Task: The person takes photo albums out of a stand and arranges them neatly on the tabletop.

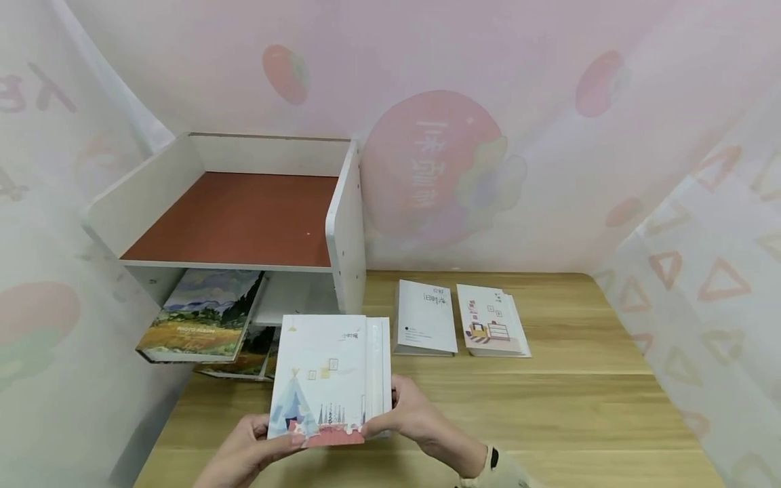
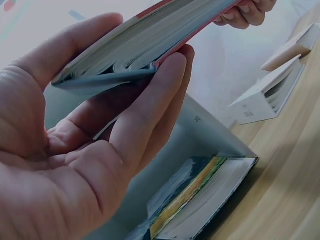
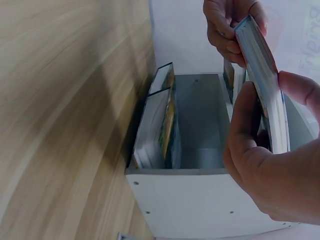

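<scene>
Both hands hold a white album with a blue tent picture [image 1: 317, 379] above the table, in front of the shelf. At its lower left corner the left hand [image 1: 247, 451] grips with the thumb on the cover; in the left wrist view the left hand [image 2: 95, 125] has fingers under the album [image 2: 145, 45]. On its lower right side the right hand [image 1: 427, 420] pinches the edge, a second white cover showing beside the first. The right wrist view shows the right hand [image 3: 275, 150] with thumb and fingers on either side of the album [image 3: 260, 70].
A white shelf [image 1: 346, 237] with a brown top panel stands at the left. A landscape-cover album [image 1: 204, 315] juts from its upper compartment, with more albums [image 1: 244, 356] below. Two stacks of white albums, one plain [image 1: 426, 317] and one illustrated [image 1: 493, 322], lie on the wooden table [image 1: 549, 420].
</scene>
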`<state>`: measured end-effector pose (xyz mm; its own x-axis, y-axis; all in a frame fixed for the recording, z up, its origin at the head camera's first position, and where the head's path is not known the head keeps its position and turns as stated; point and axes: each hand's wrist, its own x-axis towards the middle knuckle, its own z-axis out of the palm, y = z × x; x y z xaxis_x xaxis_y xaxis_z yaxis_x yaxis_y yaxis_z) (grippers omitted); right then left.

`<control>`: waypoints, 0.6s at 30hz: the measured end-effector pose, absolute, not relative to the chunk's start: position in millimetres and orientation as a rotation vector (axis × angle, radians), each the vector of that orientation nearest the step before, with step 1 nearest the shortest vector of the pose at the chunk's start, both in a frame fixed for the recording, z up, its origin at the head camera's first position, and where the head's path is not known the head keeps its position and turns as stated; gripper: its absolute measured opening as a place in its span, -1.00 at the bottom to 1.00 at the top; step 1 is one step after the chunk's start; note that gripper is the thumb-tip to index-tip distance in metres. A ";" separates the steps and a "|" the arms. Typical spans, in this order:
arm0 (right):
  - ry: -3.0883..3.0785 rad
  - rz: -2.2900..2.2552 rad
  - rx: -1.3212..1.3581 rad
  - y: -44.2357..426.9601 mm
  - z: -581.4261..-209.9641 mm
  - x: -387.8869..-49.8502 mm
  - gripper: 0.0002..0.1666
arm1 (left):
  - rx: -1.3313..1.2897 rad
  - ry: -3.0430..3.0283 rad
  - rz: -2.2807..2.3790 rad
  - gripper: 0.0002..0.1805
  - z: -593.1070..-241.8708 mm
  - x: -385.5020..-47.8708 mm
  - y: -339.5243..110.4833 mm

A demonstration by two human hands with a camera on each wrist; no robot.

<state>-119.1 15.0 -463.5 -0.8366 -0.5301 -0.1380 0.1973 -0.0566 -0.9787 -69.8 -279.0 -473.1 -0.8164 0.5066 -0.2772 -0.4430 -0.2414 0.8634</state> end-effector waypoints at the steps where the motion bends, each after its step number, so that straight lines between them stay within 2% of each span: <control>1: 1.740 -1.938 -0.342 18.2 -465.2 -117.7 -0.42 | 0.085 1.426 2.084 -0.70 -474.1 -69.2 -276.2; 9: 1.727 -1.888 -0.285 43.0 -469.7 -117.0 -0.40 | 0.212 1.380 2.100 -0.67 -476.0 -70.3 -256.8; 18: 1.758 -1.838 -0.295 76.8 -469.5 -120.6 -0.43 | 0.162 1.433 2.060 -0.59 -478.4 -73.3 -224.5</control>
